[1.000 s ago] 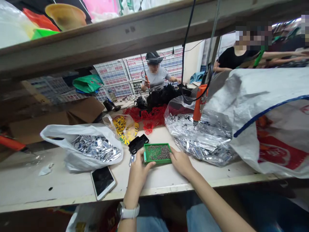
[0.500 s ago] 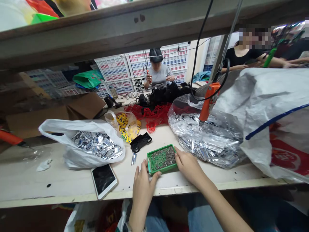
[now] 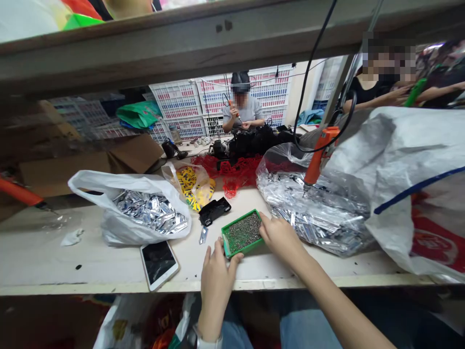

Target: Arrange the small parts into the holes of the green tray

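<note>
The shallow green plastic tray [image 3: 242,233], full of tiny dark screws, lies on the pale worn worktable [image 3: 109,264] near its front edge, a little turned. The left hand [image 3: 217,276] pinches its near-left corner, with the thumb on the front rim. The right hand [image 3: 281,237] closes over the right rim.

I think the tray should be kept flat and moved slowly, because the screws reach almost to the rim.

At 9 o'clock lies a small silver piece [image 3: 203,234], at 8 o'clock a white smartphone [image 3: 159,262], at 11 o'clock a black plastic part [image 3: 214,211]. At 2 o'clock an orange electric screwdriver [image 3: 317,157] hangs.

The right fingertips are hidden under the hand, and the kind of screw is too small to tell.
</note>
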### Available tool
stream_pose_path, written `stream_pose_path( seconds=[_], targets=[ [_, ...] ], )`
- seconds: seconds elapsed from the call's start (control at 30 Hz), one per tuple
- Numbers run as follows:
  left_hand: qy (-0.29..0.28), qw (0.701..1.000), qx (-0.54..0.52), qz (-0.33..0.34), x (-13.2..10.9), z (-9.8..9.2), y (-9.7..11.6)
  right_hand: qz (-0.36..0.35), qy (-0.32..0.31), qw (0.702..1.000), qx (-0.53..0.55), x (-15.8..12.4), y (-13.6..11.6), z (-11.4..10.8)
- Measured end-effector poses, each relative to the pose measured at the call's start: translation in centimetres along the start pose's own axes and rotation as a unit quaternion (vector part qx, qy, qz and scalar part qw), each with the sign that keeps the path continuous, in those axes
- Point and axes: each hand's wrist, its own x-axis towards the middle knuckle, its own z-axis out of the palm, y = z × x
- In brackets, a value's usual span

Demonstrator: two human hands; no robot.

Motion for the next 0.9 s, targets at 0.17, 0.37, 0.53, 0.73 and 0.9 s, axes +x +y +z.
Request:
stream_pose_path(
  seconds=[0.17,0.37,0.53,0.73,0.9],
  targets=[
    [0.001,1.0,0.006,-0.012,0.1,0.0,0.1,-0.008,0.011,1.0,-0.007,0.5,-0.6,-0.5],
    [0.009,1.0,0.008,-0.02,-0.1,-0.2,0.5,-0.033,0.027,0.999,-0.006,1.4,-1.0,-1.1],
    [0.011,1.0,0.02,-0.021,-0.1,-0.3,0.9,-0.026,0.017,1.0,-0.005,1.6,-0.2,0.0],
    [0.013,0.999,0.044,-0.015,-0.3,-0.3,1.2,-0.028,0.018,0.999,0.016,0.8,1.5,2.9],
    [0.019,0.998,0.053,-0.005,-0.5,0.0,0.8,-0.093,0.094,0.991,0.033,-0.9,1.9,4.7]
  ],
)
